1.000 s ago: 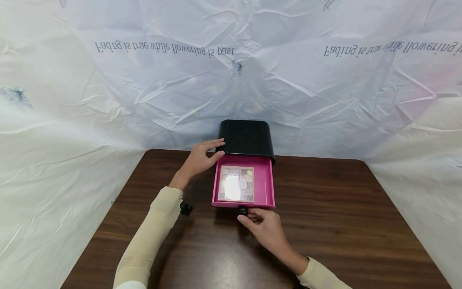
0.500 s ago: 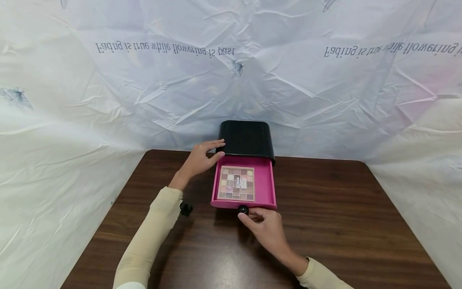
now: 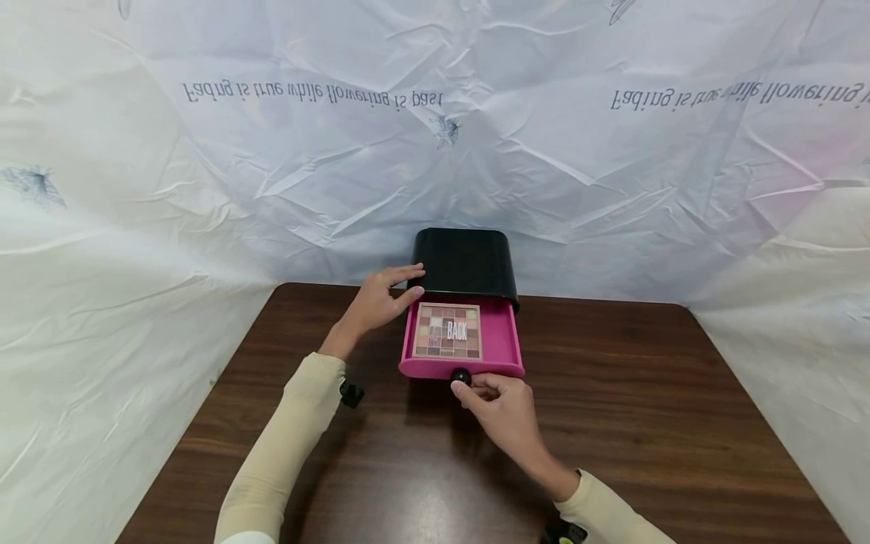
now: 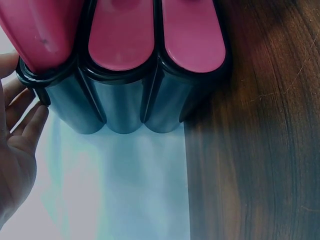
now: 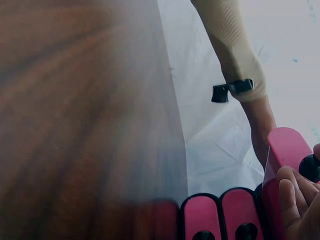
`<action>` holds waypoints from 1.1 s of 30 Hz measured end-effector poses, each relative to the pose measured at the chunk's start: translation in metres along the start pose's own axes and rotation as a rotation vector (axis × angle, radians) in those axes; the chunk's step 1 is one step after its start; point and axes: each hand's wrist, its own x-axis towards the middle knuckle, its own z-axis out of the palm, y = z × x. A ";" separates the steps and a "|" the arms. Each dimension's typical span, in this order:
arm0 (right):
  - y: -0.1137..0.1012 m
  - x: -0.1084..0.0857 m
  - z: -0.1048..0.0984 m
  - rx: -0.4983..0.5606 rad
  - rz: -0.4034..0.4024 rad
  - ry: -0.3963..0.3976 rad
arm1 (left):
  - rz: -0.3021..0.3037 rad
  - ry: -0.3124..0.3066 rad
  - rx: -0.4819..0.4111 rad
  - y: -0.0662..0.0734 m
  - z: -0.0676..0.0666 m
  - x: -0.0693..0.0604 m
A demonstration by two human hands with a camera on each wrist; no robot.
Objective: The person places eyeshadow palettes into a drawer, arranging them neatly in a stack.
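Note:
A black cabinet (image 3: pixel 464 261) with several stacked pink drawers stands at the table's back. Its top drawer (image 3: pixel 501 332) is pulled out. Inside, toward the left, lies a square eyeshadow palette (image 3: pixel 448 331) with a printed clear lid. My left hand (image 3: pixel 375 302) rests on the cabinet's upper left edge, fingers extended; the left wrist view has this hand (image 4: pixel 19 145) against the cabinet's side. My right hand (image 3: pixel 506 412) pinches the round black knob (image 3: pixel 461 376) on the top drawer's front. In the right wrist view, the fingers (image 5: pixel 295 197) curl at that knob.
The two lower drawers (image 4: pixel 194 40) are closed, each with a black knob (image 5: pixel 246 231). Brown wooden table (image 3: pixel 646 423) surrounds the cabinet. A white printed sheet (image 3: pixel 326 166) hangs behind and at both sides, close to the cabinet's back.
The top drawer's front, with my right hand on its knob, has moved slightly back toward the cabinet. The palette has shifted back with it. My left hand has stayed in place.

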 end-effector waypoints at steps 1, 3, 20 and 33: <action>0.001 0.003 0.000 -0.006 -0.001 0.001 | 0.002 0.000 -0.002 0.000 0.000 0.000; 0.003 0.009 0.001 -0.017 0.000 0.009 | 0.004 0.001 -0.003 0.000 0.000 0.000; 0.011 0.054 0.008 -0.074 0.008 0.032 | -0.003 0.002 -0.023 -0.002 -0.001 0.000; 0.021 0.083 0.011 0.007 0.075 0.011 | -0.002 -0.012 -0.044 -0.001 -0.001 0.000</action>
